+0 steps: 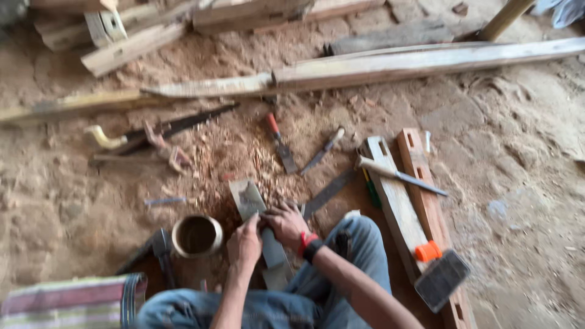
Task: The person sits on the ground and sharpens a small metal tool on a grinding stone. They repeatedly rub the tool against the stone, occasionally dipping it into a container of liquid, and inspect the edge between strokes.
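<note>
Low in the middle of the frame, the left hand [245,242] and the right hand [285,224] sit close together, both pressed down on a flat grey metal blade [272,251]. The fingers curl over the blade; whether they grip it or merely press on it cannot be told through the blur. The blade lies on a long grey rectangular sharpening stone [247,198]. The long axis of the stone and blade runs from the lower centre of the frame up and slightly to the left, with the far end pointing away from the person, toward a scatter of pale wood shavings [244,155].

Just left of the hands stands a small round brown bowl [196,235]. Right of the hands lie two long wooden boards with cut slots [405,207], side by side, with a wooden-handled chisel [399,175] across them and a brush with an orange collar [440,274] at their near end. A red-handled chisel [279,143] lies beyond the shavings, and a dark handsaw with a pale handle [158,129] at upper left.

All rests on a bare earth floor [518,183] dusted with sawdust, with long rough timber planks [420,61] across the top of the frame.
</note>
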A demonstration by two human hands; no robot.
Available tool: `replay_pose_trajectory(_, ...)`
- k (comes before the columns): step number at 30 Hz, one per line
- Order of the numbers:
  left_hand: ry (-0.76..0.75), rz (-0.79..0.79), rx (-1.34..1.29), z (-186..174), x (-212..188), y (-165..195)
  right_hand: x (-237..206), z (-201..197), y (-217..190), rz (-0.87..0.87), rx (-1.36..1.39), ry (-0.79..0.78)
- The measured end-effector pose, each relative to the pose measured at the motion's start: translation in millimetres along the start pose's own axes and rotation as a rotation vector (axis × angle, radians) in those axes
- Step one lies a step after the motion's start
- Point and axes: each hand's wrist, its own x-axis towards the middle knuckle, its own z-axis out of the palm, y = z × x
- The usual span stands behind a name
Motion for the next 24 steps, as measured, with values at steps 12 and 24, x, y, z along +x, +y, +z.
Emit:
replay_pose_trajectory(12, -0.024, 0.053, 0.042, 1.2, -12.0, -6.1, -13.5, -4.9, -6.3, -0.010, 0.079, 0.000)
replay_pose_trajectory(24, 0.133, 0.227, 0.012, 5.1, -63.0, 3.5, -68.2, -14.7, -36.0, -0.045, 0.072, 0.051)
